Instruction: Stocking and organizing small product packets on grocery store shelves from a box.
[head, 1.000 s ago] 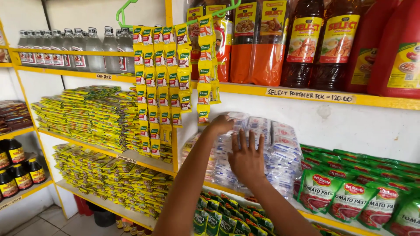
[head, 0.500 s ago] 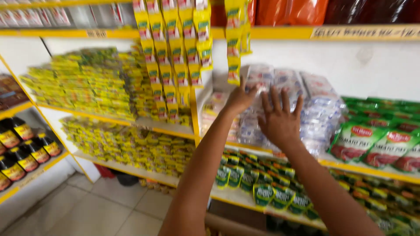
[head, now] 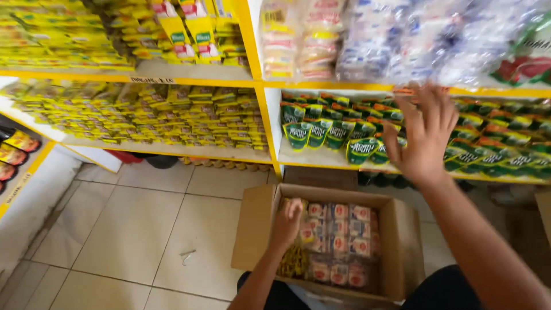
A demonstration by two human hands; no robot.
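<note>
I have my left hand (head: pixel 288 221) down in the open brown cardboard box (head: pixel 255 229) on the floor, fingers curled on the clear-wrapped sachet packs (head: pixel 338 229). My right hand (head: pixel 423 135) hangs spread wide and empty before the green pouches (head: pixel 321 132) on the yellow shelf (head: pixel 321 163).

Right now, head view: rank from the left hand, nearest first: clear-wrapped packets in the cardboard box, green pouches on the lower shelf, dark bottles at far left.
1. Clear-wrapped packets in the open cardboard box: under the left hand, touching.
2. Green pouches: lower shelf, above the box.
3. Dark bottles: far left edge.
</note>
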